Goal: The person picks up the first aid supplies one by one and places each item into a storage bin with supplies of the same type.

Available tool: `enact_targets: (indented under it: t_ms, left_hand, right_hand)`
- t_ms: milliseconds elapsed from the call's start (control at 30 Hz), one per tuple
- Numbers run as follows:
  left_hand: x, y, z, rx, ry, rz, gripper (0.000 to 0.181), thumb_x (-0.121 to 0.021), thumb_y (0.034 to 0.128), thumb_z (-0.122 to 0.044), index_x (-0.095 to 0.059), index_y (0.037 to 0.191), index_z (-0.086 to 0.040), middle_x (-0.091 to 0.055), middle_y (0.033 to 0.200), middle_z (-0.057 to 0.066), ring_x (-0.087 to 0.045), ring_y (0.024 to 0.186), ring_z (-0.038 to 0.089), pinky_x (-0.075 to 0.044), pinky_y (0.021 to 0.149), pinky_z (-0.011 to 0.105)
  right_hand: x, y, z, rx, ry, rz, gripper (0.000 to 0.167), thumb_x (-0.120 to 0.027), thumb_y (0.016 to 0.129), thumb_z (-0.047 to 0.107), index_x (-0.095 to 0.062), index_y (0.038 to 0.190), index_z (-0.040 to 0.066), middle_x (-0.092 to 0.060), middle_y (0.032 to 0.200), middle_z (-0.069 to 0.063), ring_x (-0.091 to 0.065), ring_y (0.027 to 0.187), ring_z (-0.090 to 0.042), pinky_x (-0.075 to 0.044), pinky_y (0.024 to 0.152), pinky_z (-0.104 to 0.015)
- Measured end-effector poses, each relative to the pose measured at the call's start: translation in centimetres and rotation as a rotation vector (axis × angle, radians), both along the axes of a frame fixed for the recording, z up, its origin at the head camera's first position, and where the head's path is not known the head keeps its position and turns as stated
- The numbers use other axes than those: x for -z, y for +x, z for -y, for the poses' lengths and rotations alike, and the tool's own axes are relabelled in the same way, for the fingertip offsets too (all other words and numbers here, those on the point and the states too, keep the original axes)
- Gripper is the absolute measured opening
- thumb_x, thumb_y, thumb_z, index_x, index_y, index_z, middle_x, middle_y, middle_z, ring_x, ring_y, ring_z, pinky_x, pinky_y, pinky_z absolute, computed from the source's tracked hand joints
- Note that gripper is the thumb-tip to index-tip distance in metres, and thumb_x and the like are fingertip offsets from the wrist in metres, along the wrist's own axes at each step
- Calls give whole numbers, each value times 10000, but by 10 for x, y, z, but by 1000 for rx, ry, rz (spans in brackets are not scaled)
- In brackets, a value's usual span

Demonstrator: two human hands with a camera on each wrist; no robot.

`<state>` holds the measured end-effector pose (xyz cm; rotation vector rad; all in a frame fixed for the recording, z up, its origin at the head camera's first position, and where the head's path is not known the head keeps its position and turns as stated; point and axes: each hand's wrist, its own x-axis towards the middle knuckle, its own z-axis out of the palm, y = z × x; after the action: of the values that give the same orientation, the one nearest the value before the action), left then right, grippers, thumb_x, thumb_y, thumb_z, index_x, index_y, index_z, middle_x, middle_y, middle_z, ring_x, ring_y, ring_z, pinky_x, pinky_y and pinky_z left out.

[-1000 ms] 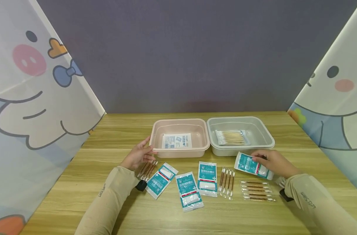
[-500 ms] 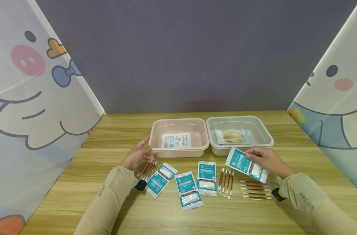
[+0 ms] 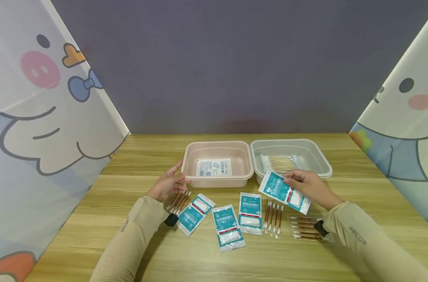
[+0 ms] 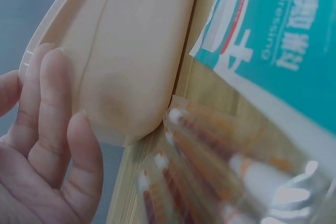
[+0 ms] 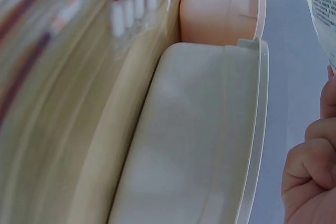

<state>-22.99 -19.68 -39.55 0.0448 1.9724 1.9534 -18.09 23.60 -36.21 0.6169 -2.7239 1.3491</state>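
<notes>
My right hand point(image 3: 312, 188) pinches a teal-and-white gauze dressing packet point(image 3: 276, 187) by its upper edge. It holds the packet tilted in front of the grey plastic bin point(image 3: 326, 171), hiding part of that bin's front wall. In the right wrist view, curled fingers point(image 5: 310, 166) show beside the packet's printed back point(image 5: 323, 14). My left hand point(image 3: 167, 185) rests against the left end of the pink plastic bin point(image 3: 221, 183), its fingers fairly straight along the rim and wall. A white printed packet point(image 3: 214, 167) lies in the pink bin; a bag of wooden cotton swabs point(image 3: 280, 163) lies in the grey one.
Three more gauze dressing packets point(image 3: 229, 227) lie on the wooden table point(image 3: 185, 262) before the bins. Packs of brown-stick swabs lie near the left wrist point(image 3: 179, 201), in the middle point(image 3: 273, 218) and under the right wrist point(image 3: 303, 228). A dark panel point(image 3: 235, 70) stands behind.
My right hand has lifted the gauze dressing packet and carried it leftward, from the grey bin's right front toward the gap between the bins. The left hand has stayed at the pink bin.
</notes>
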Motion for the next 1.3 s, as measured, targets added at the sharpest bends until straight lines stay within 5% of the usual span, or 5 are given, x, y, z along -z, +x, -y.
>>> enact_targets:
  t_ms: [533,767,1067,1300]
  left_hand:
    - [-3,2,1,2,11,10,649,-451,1025,-132,-69,1549,-140,-697,803,6,-628,556,78,-496,574,230]
    - [-3,2,1,1,13,14,636,-439,1029,-130,-76,1551,-145,-695,802,8,-624,552,76,-490,573,230]
    - [-2,2,0,-16,41,8,638,-451,1025,-126,-89,1550,-148,-690,782,-8,-618,540,70,-493,566,225]
    - [-2,4,-2,-40,26,7,626,-461,1022,-134,-125,1550,-168,-691,784,3,-616,539,77,-485,566,225]
  right_hand:
    - [-18,-32,41,-24,-9,18,194,-597,960,137,-674,1040,-22,-465,592,21,-362,518,-83,-357,515,-256]
    - [-19,-52,62,-24,-103,118,242,-585,970,173,-658,1063,-39,-599,657,-22,-526,506,-119,-466,476,-277]
    - [-19,-61,77,-34,-87,107,235,-576,975,180,-665,1086,-7,-481,600,-12,-387,531,-129,-398,543,-286]
    - [-23,-71,84,20,-63,133,234,-570,977,187,-637,1088,-7,-615,765,-72,-510,617,-161,-466,575,-309]
